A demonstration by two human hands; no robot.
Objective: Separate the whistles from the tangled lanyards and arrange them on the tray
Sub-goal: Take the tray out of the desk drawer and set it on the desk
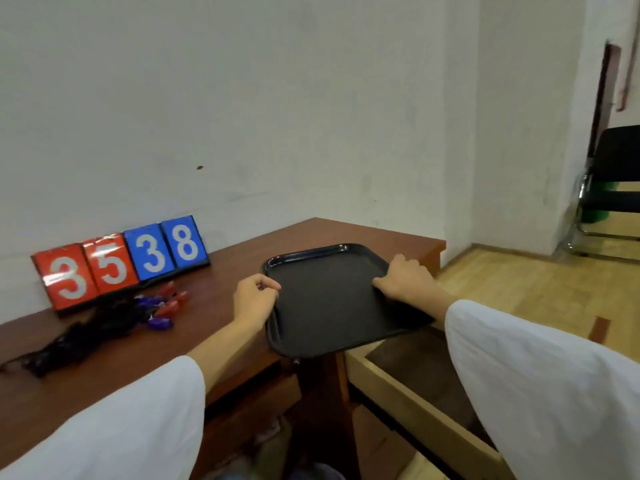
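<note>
Both hands gripping tray (332, 306) edges

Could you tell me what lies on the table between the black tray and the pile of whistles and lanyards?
In the head view, only bare table separates the whistle pile from the tray, apart from the left hand gripping the tray's left rim.

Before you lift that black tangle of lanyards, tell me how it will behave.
The black tangle of lanyards sprawls limp across the brown wooden table, so it will probably sag and trail. The red and purple plastic whistles sit knotted at one end, so they will likely come up together, dangling. It looks light.
</note>
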